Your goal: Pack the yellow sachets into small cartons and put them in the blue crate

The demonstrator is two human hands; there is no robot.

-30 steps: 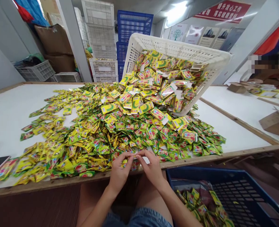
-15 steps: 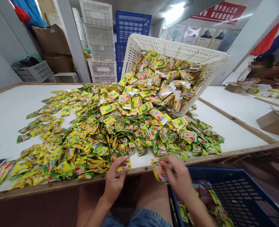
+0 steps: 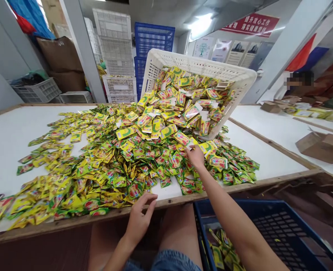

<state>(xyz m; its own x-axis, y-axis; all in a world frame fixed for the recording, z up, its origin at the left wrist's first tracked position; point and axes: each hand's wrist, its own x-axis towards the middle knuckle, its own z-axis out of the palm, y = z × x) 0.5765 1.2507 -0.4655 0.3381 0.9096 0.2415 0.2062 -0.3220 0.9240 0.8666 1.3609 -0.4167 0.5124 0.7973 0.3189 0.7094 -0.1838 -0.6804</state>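
A big heap of small yellow-and-green sachets [image 3: 132, 158] covers the white table [image 3: 5, 139], spilling out of a tipped white crate [image 3: 200, 67]. My left hand [image 3: 139, 218] rests at the table's near wooden edge, fingers spread and holding nothing, fingertips next to the nearest sachets. My right hand [image 3: 195, 155] is stretched far forward into the heap, just below the crate's mouth, fingers curled down onto sachets; what it grips is hidden.
A blue crate [image 3: 285, 229] with several sachets in it stands low at my right knee. White and blue crates are stacked behind. Cardboard boxes [image 3: 321, 145] lie on the neighbouring table, where another person sits. A dark phone lies at the far left edge.
My right hand carried a bunch of sachets over the blue crate, then reached forward into the heap. My left hand stayed at the table edge and opened.
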